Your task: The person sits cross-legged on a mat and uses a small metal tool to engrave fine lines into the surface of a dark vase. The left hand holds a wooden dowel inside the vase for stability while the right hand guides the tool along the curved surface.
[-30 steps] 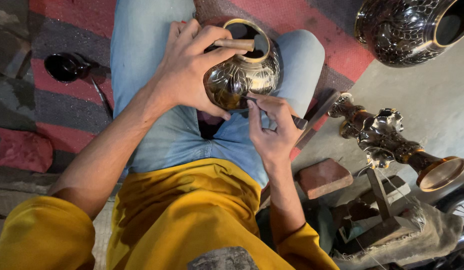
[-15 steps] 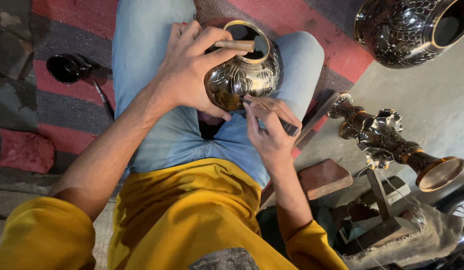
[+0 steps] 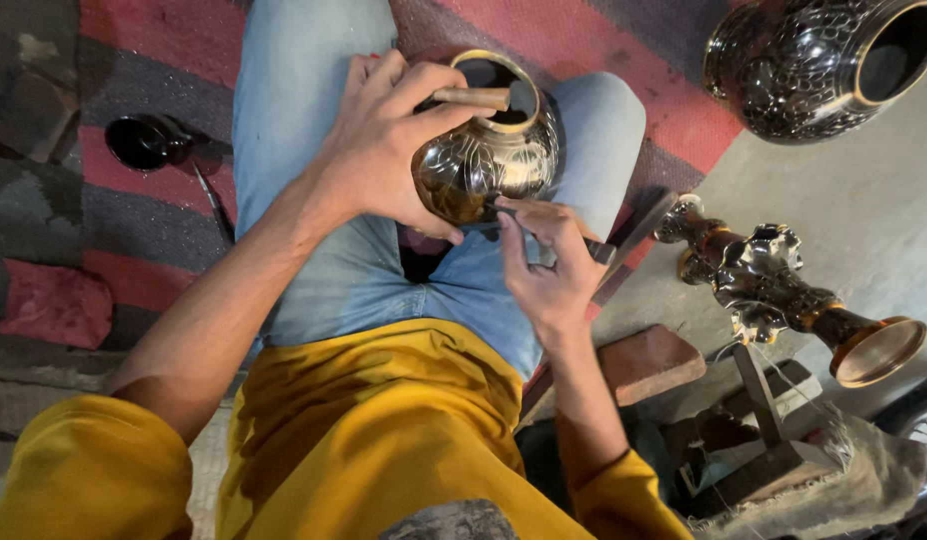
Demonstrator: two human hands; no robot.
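**Two hands, one brass pot on the lap**

Head view: the left hand [image 3: 388, 140] wraps a tight grip around the small engraved brass pot [image 3: 488, 160], bracing it between the knees so it cannot roll. The right hand [image 3: 548, 265] pinches a thin engraving tool [image 3: 543, 228] against the pot's lower wall. One larger dark vase [image 3: 818, 60] lies on the floor's far right corner, with one ornate stand [image 3: 773, 285] beside it.

Red and grey striped rug [image 3: 133, 215], bare grey concrete floor [image 3: 873, 200], dim light
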